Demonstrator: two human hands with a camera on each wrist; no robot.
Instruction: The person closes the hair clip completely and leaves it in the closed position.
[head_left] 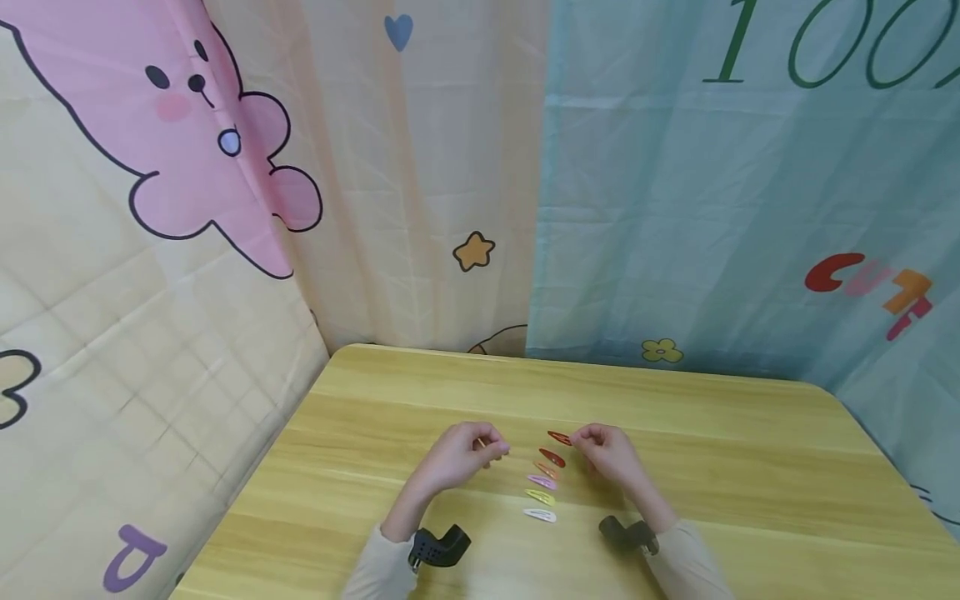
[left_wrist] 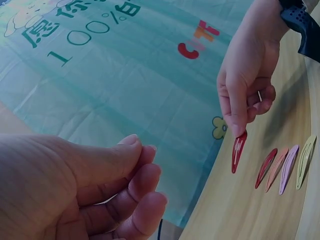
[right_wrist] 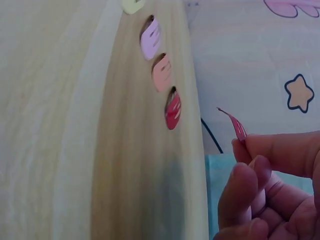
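A red snap hair clip (head_left: 559,437) is pinched by its wide end between the thumb and forefinger of my right hand (head_left: 609,452), its narrow tip pointing left. In the right wrist view the clip (right_wrist: 238,127) stands clear of the tabletop. Below it, a row of snap clips lies on the table: red (head_left: 552,457), orange (head_left: 546,471), pink (head_left: 542,482), yellow (head_left: 539,497) and white (head_left: 540,516). To the left of the row, my left hand (head_left: 465,454) hovers with its fingers loosely curled. Its thumb meets the forefinger (left_wrist: 148,154), with nothing showing between them.
The wooden table (head_left: 337,467) has rounded far corners. Behind it hangs a blue-green curtain (head_left: 675,208), and a cream one with printed figures (head_left: 420,167) runs to the left. A black wrist camera (head_left: 442,547) is strapped on each arm.
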